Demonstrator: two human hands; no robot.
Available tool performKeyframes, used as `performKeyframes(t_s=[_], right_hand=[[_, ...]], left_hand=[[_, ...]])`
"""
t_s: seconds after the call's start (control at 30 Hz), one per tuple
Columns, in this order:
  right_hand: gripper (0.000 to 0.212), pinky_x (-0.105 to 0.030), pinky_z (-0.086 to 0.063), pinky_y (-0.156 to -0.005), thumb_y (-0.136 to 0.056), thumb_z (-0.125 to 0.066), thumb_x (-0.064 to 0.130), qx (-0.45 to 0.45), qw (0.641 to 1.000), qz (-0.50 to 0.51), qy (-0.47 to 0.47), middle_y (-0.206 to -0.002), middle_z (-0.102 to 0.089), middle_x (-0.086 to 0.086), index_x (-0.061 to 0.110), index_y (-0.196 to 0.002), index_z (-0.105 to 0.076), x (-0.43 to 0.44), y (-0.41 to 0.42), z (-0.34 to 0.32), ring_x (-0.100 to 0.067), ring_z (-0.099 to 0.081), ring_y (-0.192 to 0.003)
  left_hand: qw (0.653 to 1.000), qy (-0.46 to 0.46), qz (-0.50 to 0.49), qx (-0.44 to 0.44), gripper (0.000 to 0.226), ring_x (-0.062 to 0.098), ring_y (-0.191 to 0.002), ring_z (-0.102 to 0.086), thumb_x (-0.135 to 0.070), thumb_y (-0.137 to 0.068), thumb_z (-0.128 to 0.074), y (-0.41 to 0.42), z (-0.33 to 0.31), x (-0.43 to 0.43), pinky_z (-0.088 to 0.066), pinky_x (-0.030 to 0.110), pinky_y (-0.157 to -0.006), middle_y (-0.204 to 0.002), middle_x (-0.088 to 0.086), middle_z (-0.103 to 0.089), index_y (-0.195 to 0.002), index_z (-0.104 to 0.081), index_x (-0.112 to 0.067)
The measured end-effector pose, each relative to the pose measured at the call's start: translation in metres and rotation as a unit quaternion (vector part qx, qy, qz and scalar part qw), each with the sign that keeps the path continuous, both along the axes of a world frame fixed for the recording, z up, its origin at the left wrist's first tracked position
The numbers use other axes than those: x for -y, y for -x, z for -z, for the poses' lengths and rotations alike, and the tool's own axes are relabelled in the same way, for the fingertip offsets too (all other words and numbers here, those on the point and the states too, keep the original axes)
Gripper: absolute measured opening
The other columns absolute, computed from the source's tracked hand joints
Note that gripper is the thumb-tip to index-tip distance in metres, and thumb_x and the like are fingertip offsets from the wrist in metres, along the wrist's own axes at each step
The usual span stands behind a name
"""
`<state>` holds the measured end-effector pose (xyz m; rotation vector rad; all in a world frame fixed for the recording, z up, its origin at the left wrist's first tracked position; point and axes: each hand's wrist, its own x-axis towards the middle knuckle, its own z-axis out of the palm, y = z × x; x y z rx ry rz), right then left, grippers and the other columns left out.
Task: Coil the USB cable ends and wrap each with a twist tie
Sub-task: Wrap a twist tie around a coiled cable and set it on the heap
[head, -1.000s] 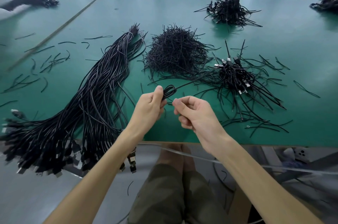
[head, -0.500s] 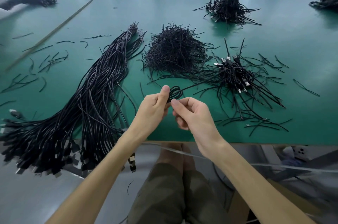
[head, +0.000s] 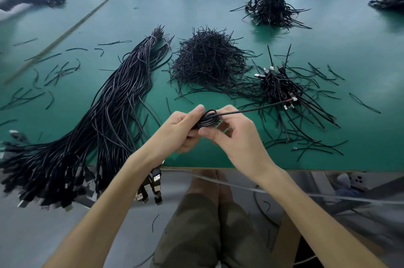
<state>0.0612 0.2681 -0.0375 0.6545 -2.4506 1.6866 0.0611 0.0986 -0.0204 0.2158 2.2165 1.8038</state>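
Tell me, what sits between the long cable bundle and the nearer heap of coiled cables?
A mound of black twist ties, between the cable bundle and the coiled heap; head view shows it.

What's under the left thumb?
A small black cable coil, pinched by the left hand; its loose end sticks out rightward. Fingers of the right hand cover the coil's lower part, so any twist tie there is hidden.

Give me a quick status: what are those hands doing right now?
Left hand grips small black coiled cable. Right hand pinches same coil; tail sticks out right. Nothing blocking.
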Motion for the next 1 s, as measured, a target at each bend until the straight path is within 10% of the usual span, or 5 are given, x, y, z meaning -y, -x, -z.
performKeyframes(t_s=[0.23,0.43,0.6,0.77,1.0], right_hand=[[0.026,-0.012,-0.037,-0.072,-0.085,-0.079,0.031,-0.051,0.994,0.059,-0.079,-0.098,-0.052,0.007,0.014,-0.095,-0.062,0.003,0.001,-0.003,-0.005,-0.055,-0.082],[0.025,-0.01,-0.041,-0.065,-0.09,-0.075,0.018,0.012,0.999,0.05,-0.005,-0.07,-0.063,0.022,0.034,-0.079,-0.059,0.009,-0.002,-0.003,-0.002,-0.061,-0.066],[0.027,-0.019,-0.037,-0.061,-0.096,-0.068,0.018,-0.057,0.993,0.094,-0.03,-0.066,-0.048,0.013,0.011,-0.078,-0.049,0.014,-0.006,0.004,-0.009,-0.046,-0.061],[0.03,-0.04,-0.042,-0.062,-0.1,-0.062,0.017,-0.094,0.987,0.094,-0.086,-0.073,-0.046,0.008,0.01,-0.079,-0.042,0.007,-0.005,0.006,-0.02,-0.044,-0.066],[0.027,-0.021,-0.032,-0.057,-0.097,-0.066,0.015,-0.016,0.998,0.033,-0.057,-0.062,-0.046,0.009,0.01,-0.076,-0.049,-0.003,0.003,0.001,-0.01,-0.041,-0.059]], left_hand=[[0.998,0.011,-0.049,-0.031,0.055,0.012,-0.044,-0.018,-0.041,-0.111,-0.032,0.001,0.007,-0.003,-0.019,0.017,-0.041,-0.053,-0.001,-0.025,-0.061,-0.033,-0.018],[0.993,-0.017,-0.108,-0.042,0.054,0.011,-0.044,-0.018,-0.025,-0.111,-0.031,0.002,0.013,-0.01,-0.02,0.017,-0.04,-0.053,-0.004,-0.025,-0.057,-0.035,-0.023],[0.987,-0.035,-0.157,-0.014,0.054,0.012,-0.046,-0.015,-0.028,-0.108,-0.033,-0.001,0.015,-0.021,-0.017,0.019,-0.042,-0.053,-0.007,-0.022,-0.055,-0.028,-0.028],[0.996,0.007,-0.08,-0.029,0.061,0.017,-0.043,-0.026,-0.045,-0.111,-0.032,0.0,0.014,-0.017,-0.022,0.023,-0.042,-0.049,0.0,-0.033,-0.058,-0.04,-0.016],[0.992,0.049,-0.003,-0.116,0.04,0.022,-0.046,-0.05,-0.029,-0.109,-0.042,-0.001,0.01,0.002,-0.04,0.023,-0.048,-0.06,0.001,-0.057,-0.081,-0.053,-0.003]])
